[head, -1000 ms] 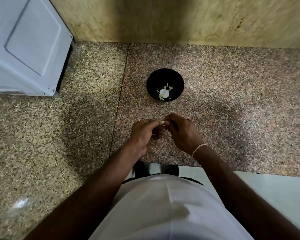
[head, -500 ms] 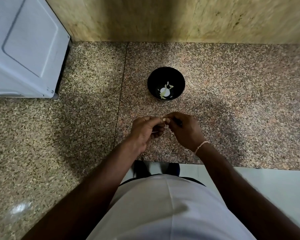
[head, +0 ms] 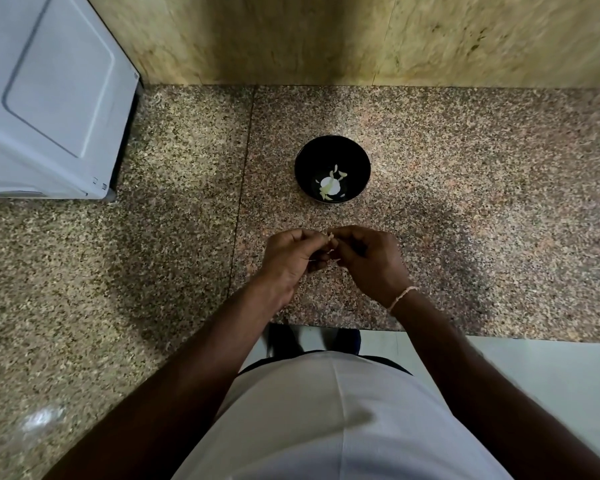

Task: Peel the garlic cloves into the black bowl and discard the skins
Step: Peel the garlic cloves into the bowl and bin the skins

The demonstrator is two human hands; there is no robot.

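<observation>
Both hands, left hand (head: 291,258) and right hand (head: 364,258), pinch a garlic clove (head: 330,241) between them, mid-peel. Beyond them, the black bowl (head: 332,148) holds some pale pieces; skins seemingly not yet discarded.

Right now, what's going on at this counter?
A person is peeling garlic. Both hands, left hand and right hand, pinch a small garlic clove between their fingertips above the speckled stone counter. Just beyond them, the black bowl already holds some pale garlic pieces.
</observation>
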